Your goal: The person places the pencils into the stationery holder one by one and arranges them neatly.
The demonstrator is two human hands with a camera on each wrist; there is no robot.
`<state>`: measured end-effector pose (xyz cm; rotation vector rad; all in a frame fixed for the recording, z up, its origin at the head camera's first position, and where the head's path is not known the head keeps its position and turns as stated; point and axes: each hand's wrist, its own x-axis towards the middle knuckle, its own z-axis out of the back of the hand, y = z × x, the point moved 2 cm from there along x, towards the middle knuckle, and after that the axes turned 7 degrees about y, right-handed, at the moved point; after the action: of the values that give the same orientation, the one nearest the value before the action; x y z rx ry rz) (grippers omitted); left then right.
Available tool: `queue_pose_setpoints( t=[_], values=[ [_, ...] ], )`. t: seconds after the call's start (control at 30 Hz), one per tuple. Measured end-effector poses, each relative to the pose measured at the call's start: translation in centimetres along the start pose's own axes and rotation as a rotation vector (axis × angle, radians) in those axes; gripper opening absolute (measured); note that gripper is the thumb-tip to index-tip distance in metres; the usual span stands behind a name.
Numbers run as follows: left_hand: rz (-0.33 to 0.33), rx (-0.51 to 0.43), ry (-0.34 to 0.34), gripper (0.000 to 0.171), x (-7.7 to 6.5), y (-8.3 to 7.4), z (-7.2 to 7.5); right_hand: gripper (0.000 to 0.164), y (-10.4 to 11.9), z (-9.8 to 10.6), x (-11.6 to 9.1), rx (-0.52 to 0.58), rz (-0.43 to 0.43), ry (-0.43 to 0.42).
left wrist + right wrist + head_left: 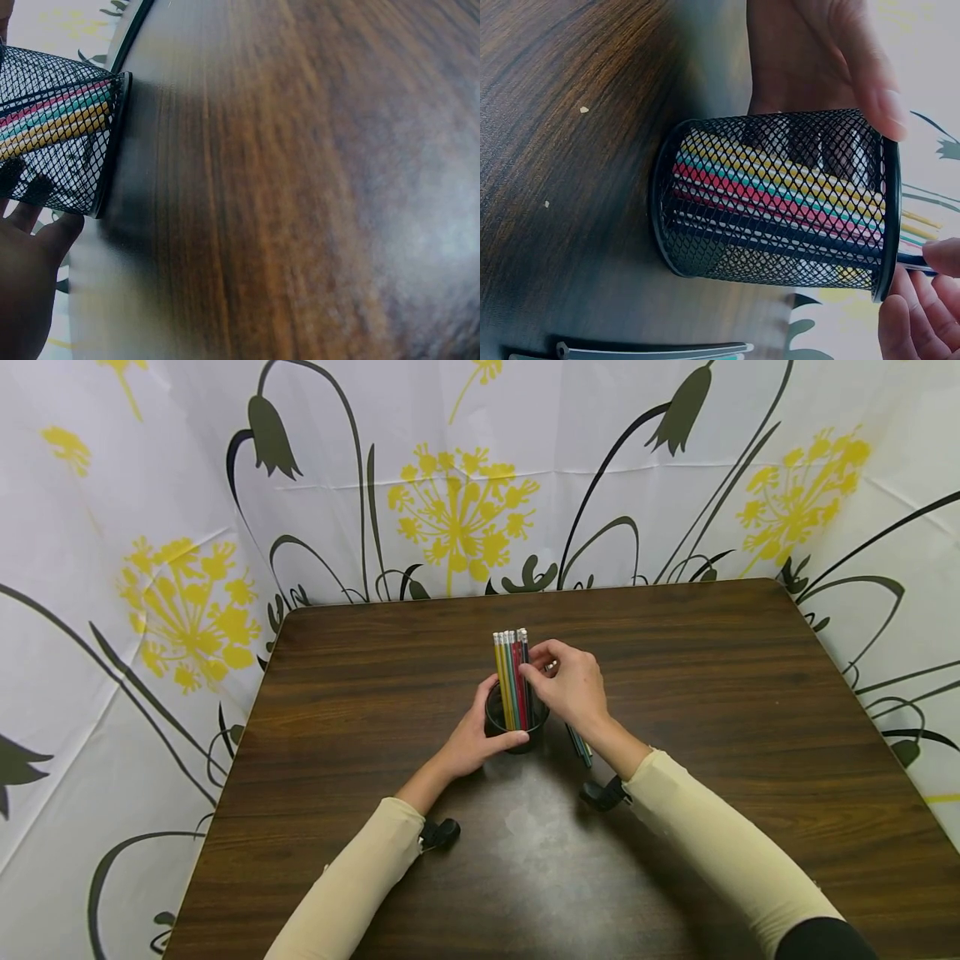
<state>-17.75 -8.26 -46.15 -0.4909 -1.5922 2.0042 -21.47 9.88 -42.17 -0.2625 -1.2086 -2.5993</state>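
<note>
A black mesh pencil cup (780, 271) stands upright on the table, holding several pencils (512, 685) in yellow, teal, red and black with their eraser ends up. My left hand (476, 735) grips the cup from the left, its thumb at the near rim and its fingers round the far side. At the right of the bunch, the thumb and fingers of my right hand (573, 687) pinch a black pencil (527, 653) above the rim. In the right wrist view that pencil's lower part stands inside the mesh.
Loose pencils (580, 748) lie on the brown wooden table (360, 693) just right of the cup, partly hidden under my right hand and wrist. Behind the table hangs a white floral curtain (570, 443). Two tiny pale specks mark the tabletop in the right wrist view.
</note>
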Motion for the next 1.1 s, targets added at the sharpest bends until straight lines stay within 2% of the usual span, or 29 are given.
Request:
queue_pose_setpoints(
  t=[0.27,0.5,0.7,0.8,0.97,1.1],
  values=[
    [0.023,-0.011,0.003,0.089,0.1,0.2,0.0,0.02,0.1,0.2,0.0,0.008,-0.006,0.018],
    [0.016,-0.016,0.001,0.091,0.1,0.1,0.0,0.021,-0.2,1.1,-0.1,0.043,-0.005,0.021],
    [0.019,0.017,-0.022,0.091,0.0,-0.2,0.0,0.017,-2.3,2.1,0.1,0.081,-0.026,-0.02],
    [0.034,0.02,-0.027,0.092,0.0,-0.1,0.0,0.016,-4.0,2.3,0.1,0.053,-0.084,-0.017],
    [0.045,0.024,-0.026,0.092,0.0,-0.1,-0.1,0.016,-6.9,2.0,-0.5,0.002,-0.217,0.084],
    [0.063,0.035,-0.031,0.092,-0.1,-0.1,-0.1,0.018,-8.8,1.3,-0.9,0.021,-0.296,0.198]
  ],
)
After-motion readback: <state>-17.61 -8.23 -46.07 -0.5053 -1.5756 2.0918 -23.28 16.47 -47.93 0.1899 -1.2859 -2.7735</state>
